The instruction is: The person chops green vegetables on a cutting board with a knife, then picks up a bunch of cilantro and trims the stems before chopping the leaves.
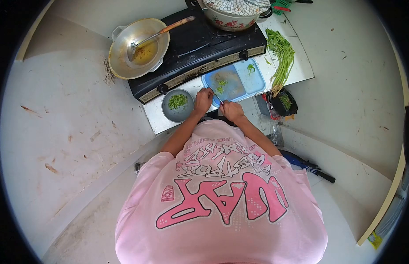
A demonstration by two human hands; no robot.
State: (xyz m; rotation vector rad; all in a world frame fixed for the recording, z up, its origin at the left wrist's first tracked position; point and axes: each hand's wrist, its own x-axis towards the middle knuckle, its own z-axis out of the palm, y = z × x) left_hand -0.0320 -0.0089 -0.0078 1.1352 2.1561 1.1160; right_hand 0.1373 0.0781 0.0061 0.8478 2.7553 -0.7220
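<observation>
White counter (304,61), knife (218,99) in right hand (232,111)

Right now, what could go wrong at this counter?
The left hand is very close to the knife in the right hand, so a slip might cut it. The bowl of chopped greens sits beside the left forearm, near the front edge of the counter; a nudge could spill it.
</observation>
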